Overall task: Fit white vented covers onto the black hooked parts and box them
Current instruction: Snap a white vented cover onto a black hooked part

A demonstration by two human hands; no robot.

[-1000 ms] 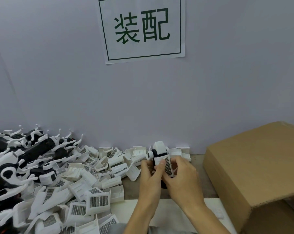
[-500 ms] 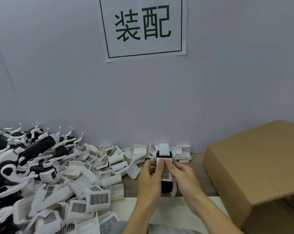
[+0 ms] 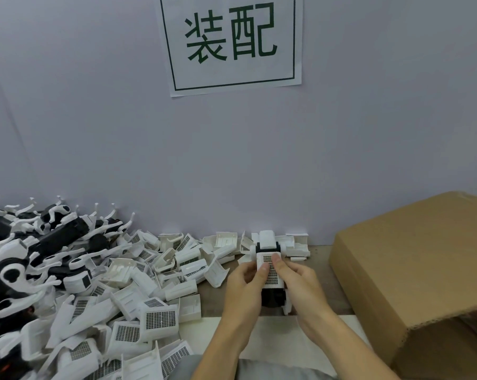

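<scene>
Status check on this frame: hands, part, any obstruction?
Left hand and right hand both grip the black part, thumbs on white cover. Not boxed yet. Nothing blocking the cardboard box.

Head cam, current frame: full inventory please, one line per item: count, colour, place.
white vented cover: one, white with dark grille, on the held part, under both thumbs
black hooked part: one, black, held at centre
loose covers pile: many, white, left to centre of bench
hooked parts pile: many, black and white, far left
cardboard box: one, brown, right
sign: one, white with green characters, on wall
bench: one, brown
white sheet: one, near edge
left hand: grips assembly
right hand: grips assembly
</scene>
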